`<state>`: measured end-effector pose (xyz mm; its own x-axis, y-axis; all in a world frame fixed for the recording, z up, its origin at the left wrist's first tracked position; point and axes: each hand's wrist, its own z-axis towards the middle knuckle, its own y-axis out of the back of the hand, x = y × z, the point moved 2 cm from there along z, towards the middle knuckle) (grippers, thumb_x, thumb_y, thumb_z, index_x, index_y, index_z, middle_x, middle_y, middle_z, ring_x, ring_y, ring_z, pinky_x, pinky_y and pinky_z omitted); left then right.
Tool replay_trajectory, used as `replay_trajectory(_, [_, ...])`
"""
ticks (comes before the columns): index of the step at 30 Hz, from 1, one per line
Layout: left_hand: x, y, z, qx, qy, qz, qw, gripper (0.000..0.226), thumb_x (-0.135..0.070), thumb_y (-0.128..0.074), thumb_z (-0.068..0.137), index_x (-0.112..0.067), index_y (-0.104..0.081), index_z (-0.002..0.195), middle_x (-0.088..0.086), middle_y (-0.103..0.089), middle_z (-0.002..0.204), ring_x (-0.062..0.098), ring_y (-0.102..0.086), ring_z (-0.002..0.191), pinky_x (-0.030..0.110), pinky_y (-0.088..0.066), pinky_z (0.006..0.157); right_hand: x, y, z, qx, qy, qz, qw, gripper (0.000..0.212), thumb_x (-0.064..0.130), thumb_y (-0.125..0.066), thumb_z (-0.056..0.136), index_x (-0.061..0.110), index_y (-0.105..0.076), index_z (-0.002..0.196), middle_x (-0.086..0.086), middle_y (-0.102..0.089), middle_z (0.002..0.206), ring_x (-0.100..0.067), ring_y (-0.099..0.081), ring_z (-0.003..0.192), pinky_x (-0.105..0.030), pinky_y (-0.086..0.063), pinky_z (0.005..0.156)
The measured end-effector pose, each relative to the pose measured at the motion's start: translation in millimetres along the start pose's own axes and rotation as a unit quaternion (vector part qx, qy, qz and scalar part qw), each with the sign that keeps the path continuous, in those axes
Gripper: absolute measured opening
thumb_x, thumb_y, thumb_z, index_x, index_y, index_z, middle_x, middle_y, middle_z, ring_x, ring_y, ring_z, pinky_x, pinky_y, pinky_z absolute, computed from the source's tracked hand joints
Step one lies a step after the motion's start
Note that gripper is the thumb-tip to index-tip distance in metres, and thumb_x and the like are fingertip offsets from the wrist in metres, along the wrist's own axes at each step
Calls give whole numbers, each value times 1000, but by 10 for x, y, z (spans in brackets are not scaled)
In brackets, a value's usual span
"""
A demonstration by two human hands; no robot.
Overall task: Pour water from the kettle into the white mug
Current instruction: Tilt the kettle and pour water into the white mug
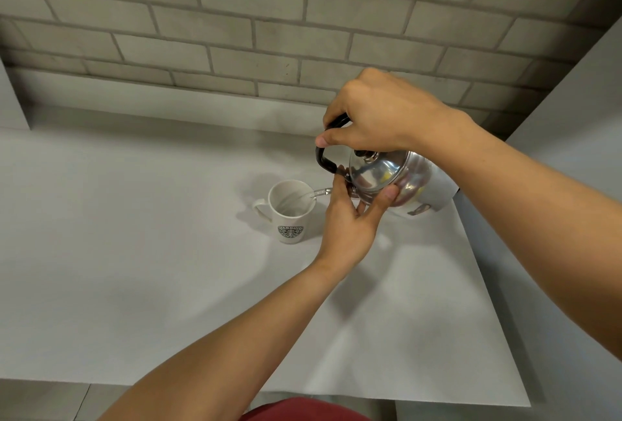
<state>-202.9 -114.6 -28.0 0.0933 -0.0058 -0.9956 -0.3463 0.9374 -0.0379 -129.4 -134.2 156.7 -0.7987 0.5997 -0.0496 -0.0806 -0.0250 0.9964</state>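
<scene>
Head view, progress: pouring is underway; a thin stream of water (316,194) is running into the white mug (291,211); filling and setting down remain.
Right hand (377,117): gripping the black handle (323,158), tilting the kettle (393,178).
Left hand (353,215): steadying the lid's edge with thumb and fingers.
Mug: standing upright on the white table (134,252), just left of the kettle, logo facing the camera.

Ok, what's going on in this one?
A person is pouring water from a steel kettle into a white mug on a white table. The right hand grips the black handle and tips the kettle toward the mug, while the left hand steadies the kettle near its lid. A thin stream of water is arcing into the upright mug.
</scene>
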Motion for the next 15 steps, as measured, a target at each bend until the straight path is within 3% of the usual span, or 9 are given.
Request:
replay_trajectory(7, [9,-1,27,3,6,5,1000,79,-45,-74,95,-18,-34,159,-10,-59,148,-31,-51,115,-5,-39,88,5,-7,46,-2,7,-12,1000,43,64,-66,90,27,-82,104,-6,-77,93,-33,-68,91,-46,-59,75])
replay_trajectory(10, [25,1,39,6,10,5,1000,86,-49,-73,94,-19,-29,162,-11,-53,154,-21,-50,128,-6,-38,91,0,-8,58,-4,8,-14,1000,43,64,-67,90,26,-82,103,-5,-76,91,-33,-68,90,-43,-57,72])
replay_trajectory(13, [26,2,29,2,9,-1,1000,80,-50,-73,94,-23,-33,158,-28,-57,138,-31,-47,118,-7,-36,89,2,-14,73,-6,11,-19,1000,42,64,-67,90,26,-82,102,-5,-77,91,-33,-69,90,-40,-55,70])
replay_trajectory(15, [24,3,19,2,12,-1,1000,72,-51,-73,94,-36,-34,153,-44,-54,123,-37,-46,111,-8,-35,87,8,-25,82,-5,11,-23,1000,42,64,-67,89,27,-82,102,-5,-77,94,-34,-69,92,-42,-57,72])
